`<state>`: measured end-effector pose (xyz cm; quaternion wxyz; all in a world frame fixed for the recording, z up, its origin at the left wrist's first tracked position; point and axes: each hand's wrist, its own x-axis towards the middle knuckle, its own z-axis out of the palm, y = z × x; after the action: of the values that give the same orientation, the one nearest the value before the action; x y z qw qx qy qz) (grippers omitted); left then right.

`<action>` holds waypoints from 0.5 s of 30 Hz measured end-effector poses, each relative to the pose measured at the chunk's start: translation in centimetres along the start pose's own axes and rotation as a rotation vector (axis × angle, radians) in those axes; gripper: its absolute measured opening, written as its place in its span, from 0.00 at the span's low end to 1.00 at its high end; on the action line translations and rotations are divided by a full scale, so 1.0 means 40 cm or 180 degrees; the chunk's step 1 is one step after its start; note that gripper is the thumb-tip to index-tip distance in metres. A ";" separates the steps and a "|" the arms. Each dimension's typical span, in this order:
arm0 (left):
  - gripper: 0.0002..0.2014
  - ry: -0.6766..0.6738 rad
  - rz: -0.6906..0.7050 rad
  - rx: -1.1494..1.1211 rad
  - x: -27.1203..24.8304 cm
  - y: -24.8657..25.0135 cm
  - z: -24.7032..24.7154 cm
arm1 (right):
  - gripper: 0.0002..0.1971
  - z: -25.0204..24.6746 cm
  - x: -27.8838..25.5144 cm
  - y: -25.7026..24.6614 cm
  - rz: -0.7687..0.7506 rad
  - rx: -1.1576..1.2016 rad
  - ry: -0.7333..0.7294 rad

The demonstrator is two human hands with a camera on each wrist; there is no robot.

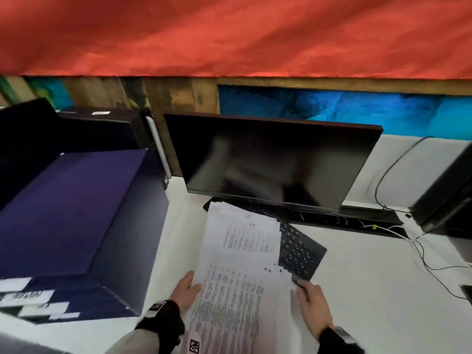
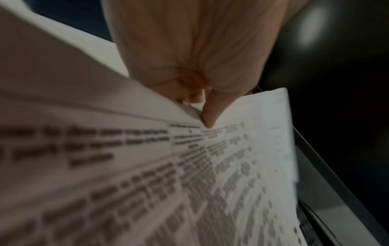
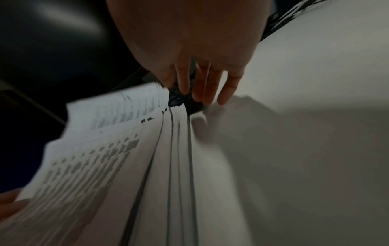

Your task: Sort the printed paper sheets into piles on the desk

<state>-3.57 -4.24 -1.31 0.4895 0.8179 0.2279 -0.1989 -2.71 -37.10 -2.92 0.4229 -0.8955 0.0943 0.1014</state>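
Observation:
A fanned stack of printed sheets (image 1: pixel 237 290) lies slanted over the white desk (image 1: pixel 370 290), its far end on a black keyboard (image 1: pixel 301 251). My left hand (image 1: pixel 189 288) grips the stack's left edge. In the left wrist view the thumb (image 2: pixel 208 114) presses on the top sheet (image 2: pixel 189 174) while the fingers go under it. My right hand (image 1: pixel 310 300) is at the stack's right edge. In the right wrist view its fingers (image 3: pixel 202 89) are straight and point down beside the layered sheet edges (image 3: pixel 172 166), by the keyboard corner.
A dark monitor (image 1: pixel 275 162) stands behind the keyboard. A large dark blue box (image 1: pixel 76 213) fills the desk's left side. At the right are a black tower (image 1: pixel 447 195) and loose cables (image 1: pixel 421 251). Bare white desk shows right of the sheets.

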 end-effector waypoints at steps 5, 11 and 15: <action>0.41 0.1142 0.0058 0.1419 0.017 -0.013 -0.029 | 0.10 0.138 -0.015 -0.067 -0.0047 -0.0569 -0.0788; 0.49 0.0176 0.0478 0.2490 0.099 0.038 -0.066 | 0.08 0.168 -0.051 -0.098 0.0172 -0.0392 -0.0826; 0.56 -0.0113 0.0342 0.2748 0.142 0.054 -0.095 | 0.10 0.167 -0.079 -0.092 0.0273 -0.0173 -0.0938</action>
<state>2.69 -0.75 -1.21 0.1161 0.9547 0.0725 -0.2642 -5.48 -29.37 -3.51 0.4031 -0.8772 0.0666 0.2522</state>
